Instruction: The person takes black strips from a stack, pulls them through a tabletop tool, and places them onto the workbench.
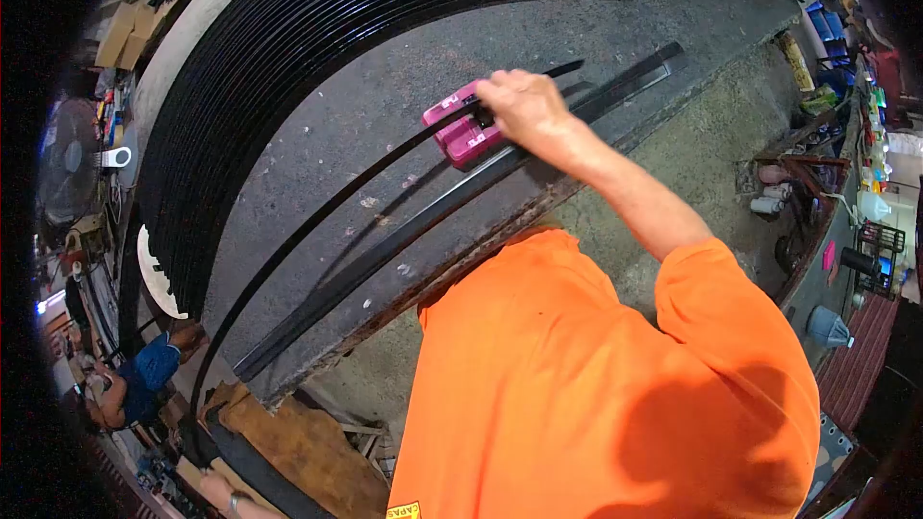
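My right hand (524, 111) is closed at the right end of a pink plastic tool (466, 149) with small white markings. A long, thin black strip (332, 200) passes across the tool and under my fingers, its far end sticking out beyond the hand. The strip bows down to the lower left, above the bench top, where its shadow shows. Low at the left edge, my left hand (216, 492), with a band at the wrist, is closed around the strip's lower end; its fingers are small and dark. Below the tool, a straight dark bar (385, 245) lies along the bench's near edge.
A large fan of black strips (317, 29) covers the far side of the grey bench (288, 168). Another person in blue (144, 380) is at the left. A fan (69, 159) stands behind. Brown sheet material (288, 447) lies below the bench; a cluttered shelf (817, 317) is at right.
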### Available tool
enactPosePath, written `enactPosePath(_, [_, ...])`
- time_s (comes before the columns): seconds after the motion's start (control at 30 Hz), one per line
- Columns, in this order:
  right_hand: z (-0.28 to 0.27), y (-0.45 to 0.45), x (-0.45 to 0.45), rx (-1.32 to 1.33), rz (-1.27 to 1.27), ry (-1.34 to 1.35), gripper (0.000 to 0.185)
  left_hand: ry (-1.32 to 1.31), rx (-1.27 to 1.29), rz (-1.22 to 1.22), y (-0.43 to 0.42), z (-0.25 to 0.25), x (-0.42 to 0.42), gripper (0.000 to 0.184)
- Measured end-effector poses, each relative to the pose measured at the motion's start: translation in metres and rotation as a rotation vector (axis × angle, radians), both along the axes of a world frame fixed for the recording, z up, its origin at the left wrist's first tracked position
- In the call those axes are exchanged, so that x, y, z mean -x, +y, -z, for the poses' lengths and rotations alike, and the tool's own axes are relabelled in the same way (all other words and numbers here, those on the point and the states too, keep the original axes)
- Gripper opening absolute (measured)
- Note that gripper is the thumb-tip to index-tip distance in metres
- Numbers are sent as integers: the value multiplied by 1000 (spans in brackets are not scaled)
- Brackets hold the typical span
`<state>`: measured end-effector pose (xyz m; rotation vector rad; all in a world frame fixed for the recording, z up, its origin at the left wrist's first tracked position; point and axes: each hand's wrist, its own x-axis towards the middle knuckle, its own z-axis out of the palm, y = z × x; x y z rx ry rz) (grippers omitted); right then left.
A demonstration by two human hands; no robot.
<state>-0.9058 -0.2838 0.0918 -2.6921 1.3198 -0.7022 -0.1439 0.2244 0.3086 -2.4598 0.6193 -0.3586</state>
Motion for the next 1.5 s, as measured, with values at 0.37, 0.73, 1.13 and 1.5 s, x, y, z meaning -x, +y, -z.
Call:
enactPosePath(0.37, [-4,-36,185,64,359,288,10,243,76,108,-150,126,157,27])
enactPosePath(0.73, [-29,-25,382,-43,756,507,16,381,76,458,-252,168,295,20])
enactPosePath(1.13, [-56,54,601,-187,1313,810,40,582,179,1035,-364,183,451,11])
enactPosePath(1.5, [-139,149,701,-161,1547,800,30,803,90,1304,-478,185,574,12])
